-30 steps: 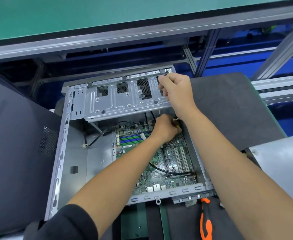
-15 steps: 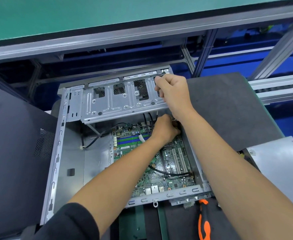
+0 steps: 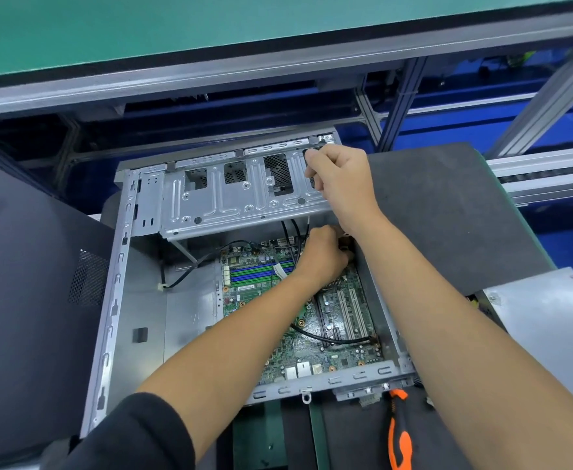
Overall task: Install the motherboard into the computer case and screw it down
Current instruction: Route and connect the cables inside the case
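**Both hands at the far end of the open case, motherboard lying inside**

Well to the left of the hands a dark side panel [image 3: 31, 283] with a mesh vent leans beside the computer case [image 3: 136, 300], which lies open on the bench [image 3: 447, 212]. Between that wall and the left forearm, a black cable [image 3: 193, 269] runs across the bare metal floor of the case to a small white clip.

The green motherboard [image 3: 278, 347] lies flat in the right part of the case, under and beside the left forearm, which crosses it on a slant. The left hand [image 3: 322, 252] is curled tight at the board's far right corner; something small and yellowish shows at its fingertips, but what it holds cannot be told. Black wires drop down just behind it, and another black cable [image 3: 332, 337] loops over the board nearer the person.

Above the left hand, the silver drive cage [image 3: 230, 198] spans the far end of the case. The right hand [image 3: 339, 184] grips the cage's right end with bent fingers, and its forearm covers the case's right wall.

Below the right forearm, an orange-and-black screwdriver [image 3: 398, 435] lies on the dark mat at the case's near edge. Further right sits a grey metal panel [image 3: 542, 334].
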The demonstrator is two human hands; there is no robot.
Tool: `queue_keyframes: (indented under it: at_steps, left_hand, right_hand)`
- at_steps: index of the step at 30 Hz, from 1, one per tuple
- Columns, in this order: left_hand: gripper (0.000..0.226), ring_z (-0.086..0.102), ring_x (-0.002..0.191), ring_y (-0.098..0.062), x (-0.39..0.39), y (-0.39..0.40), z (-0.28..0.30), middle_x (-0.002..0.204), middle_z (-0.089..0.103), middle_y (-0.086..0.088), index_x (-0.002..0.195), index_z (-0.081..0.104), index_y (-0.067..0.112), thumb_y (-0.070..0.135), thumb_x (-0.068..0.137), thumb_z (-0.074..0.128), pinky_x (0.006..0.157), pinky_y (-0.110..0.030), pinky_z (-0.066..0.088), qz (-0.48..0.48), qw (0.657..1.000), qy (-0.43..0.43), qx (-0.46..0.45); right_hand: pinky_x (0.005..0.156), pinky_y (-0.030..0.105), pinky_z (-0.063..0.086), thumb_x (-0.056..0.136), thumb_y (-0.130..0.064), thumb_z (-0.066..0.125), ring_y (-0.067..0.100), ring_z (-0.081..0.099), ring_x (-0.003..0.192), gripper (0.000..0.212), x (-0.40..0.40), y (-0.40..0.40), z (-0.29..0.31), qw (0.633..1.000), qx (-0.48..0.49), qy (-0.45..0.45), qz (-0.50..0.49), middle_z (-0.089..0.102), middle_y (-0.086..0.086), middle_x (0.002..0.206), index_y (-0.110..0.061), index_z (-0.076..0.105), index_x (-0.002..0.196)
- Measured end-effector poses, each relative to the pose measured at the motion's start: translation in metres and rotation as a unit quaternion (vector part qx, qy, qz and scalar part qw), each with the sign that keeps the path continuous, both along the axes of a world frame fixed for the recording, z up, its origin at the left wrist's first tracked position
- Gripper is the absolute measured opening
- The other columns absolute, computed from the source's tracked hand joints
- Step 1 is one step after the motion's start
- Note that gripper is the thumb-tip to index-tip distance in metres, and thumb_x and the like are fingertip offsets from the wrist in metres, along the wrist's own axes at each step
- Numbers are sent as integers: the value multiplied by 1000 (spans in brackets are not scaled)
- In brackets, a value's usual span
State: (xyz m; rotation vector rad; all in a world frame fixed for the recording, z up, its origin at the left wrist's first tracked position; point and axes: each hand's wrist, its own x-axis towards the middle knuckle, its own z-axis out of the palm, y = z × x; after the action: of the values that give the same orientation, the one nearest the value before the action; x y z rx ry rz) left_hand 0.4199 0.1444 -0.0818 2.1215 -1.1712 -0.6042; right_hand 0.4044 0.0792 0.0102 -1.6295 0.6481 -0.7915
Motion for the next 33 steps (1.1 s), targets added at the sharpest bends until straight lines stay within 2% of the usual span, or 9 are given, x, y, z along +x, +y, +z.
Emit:
queue_keyframes:
  at_steps: [2, 4, 7, 12, 16, 19, 24, 28, 33]
  left_hand:
    - [5, 61, 71, -33, 1, 0, 2, 64, 57, -12, 73, 61, -1, 3, 75, 64, 47, -19, 32, -10, 1000, -7, -6]
    - [20, 61, 71, -36, 1, 0, 4, 56, 46, -8, 62, 48, 9, 1, 74, 62, 52, -32, 40, -20, 1000, -22, -3]
    - [30, 57, 67, -40, 0, -2, 3, 58, 44, -7, 60, 36, 14, -2, 73, 58, 54, -37, 43, -35, 999, -28, 15]
    - [32, 53, 64, -36, -1, -3, 1, 56, 48, -8, 55, 37, 16, -5, 73, 54, 52, -28, 33, -34, 999, -23, 21]
    - [13, 56, 69, -35, -1, -2, 0, 71, 62, -20, 65, 51, 4, -3, 75, 56, 54, -30, 37, -37, 999, -17, 20]
    - [7, 58, 69, -31, 1, -1, 0, 69, 62, -17, 68, 57, -3, -1, 75, 58, 56, -27, 36, -35, 999, 4, 11]
    - [5, 65, 83, -25, 4, 2, 5, 82, 69, -10, 75, 65, 5, 6, 80, 65, 64, -20, 39, -14, 996, 87, 16]
    - [7, 64, 79, -28, 1, 1, 7, 78, 69, -14, 72, 64, 1, 4, 78, 66, 60, -24, 40, 11, 996, 87, 21]
    - [9, 64, 81, -29, 0, 0, 7, 79, 69, -17, 72, 64, -2, 4, 79, 62, 66, -32, 48, 4, 997, 67, 26]
  right_hand:
    - [49, 13, 37, 89, -15, 56, 15, 39, 50, 34, 0, 0, 0, 1000, 1, 0, -1, 45, 7, 49, 9, 59, 65]
    - [49, 13, 37, 89, -15, 56, 15, 39, 50, 34, 0, 0, 0, 1000, 3, 1, -2, 45, 8, 50, 9, 59, 65]
    - [48, 13, 37, 89, -15, 56, 15, 39, 50, 34, 0, 1, 0, 1000, 5, 1, -1, 45, 8, 50, 9, 59, 66]
    - [50, 13, 38, 90, -16, 56, 13, 39, 50, 34, 0, 1, 1, 1000, 0, 9, -4, 45, 7, 51, 6, 60, 66]
    - [52, 15, 39, 90, -17, 56, 14, 39, 50, 34, 0, 1, 0, 1000, -8, 15, -2, 45, 8, 52, 6, 59, 65]
    - [54, 19, 41, 91, -18, 56, 13, 40, 51, 34, 0, 1, 0, 1000, -12, 18, -2, 46, 9, 52, 6, 60, 66]
    - [53, 23, 40, 91, -18, 56, 14, 40, 50, 35, 0, 1, 1, 1000, -8, 17, -1, 45, 9, 51, 5, 60, 65]
    - [53, 23, 40, 91, -18, 56, 10, 38, 47, 35, 1, 0, 0, 1000, -5, 19, -2, 45, 1, 48, 3, 60, 64]
    - [61, 34, 46, 92, -19, 56, 12, 39, 48, 35, -1, 1, 0, 1000, -5, 24, -4, 45, 2, 48, 2, 60, 63]
